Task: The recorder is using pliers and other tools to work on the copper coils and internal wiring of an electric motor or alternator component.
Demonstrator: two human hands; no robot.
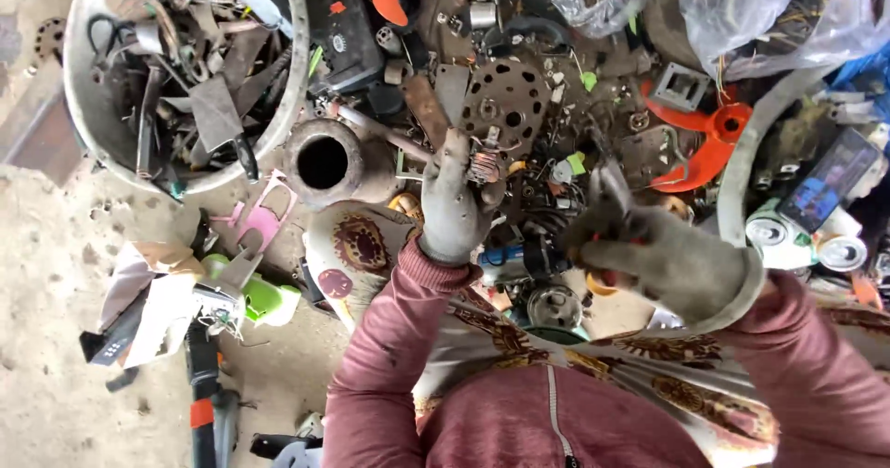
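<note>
far left: a round grey metal basin [292,79] stood on the dusty floor, filled with dark metal offcuts and scrap strips.
below the basin: a green and white plastic appliance shell [246,292] lay on the ground with loose wires showing, beside crumpled paper.
left of centre: a rusty brown metal pot with a round open mouth [324,160] lay just beside the basin rim.
left hand: the left hand [451,204], in a dirty grey work glove, was raised over the scrap heap; its fingers were closed on a small coil part wound with copper wire [484,162], pinched at the fingertips.
behind the part: a rusted round perforated metal disc [508,97] lay in the pile, just above the held coil.
right hand: the right hand [663,255], also in a grey glove, was closed on a pair of pliers with red grips [607,199]; the tool's tip pointed up and leftward, near the coil but apart from it.
right: an orange plastic fan blade [709,139] lay among the scrap.
far right: crushed silver drink cans [807,241] lay beside a curved grey pipe.
</note>
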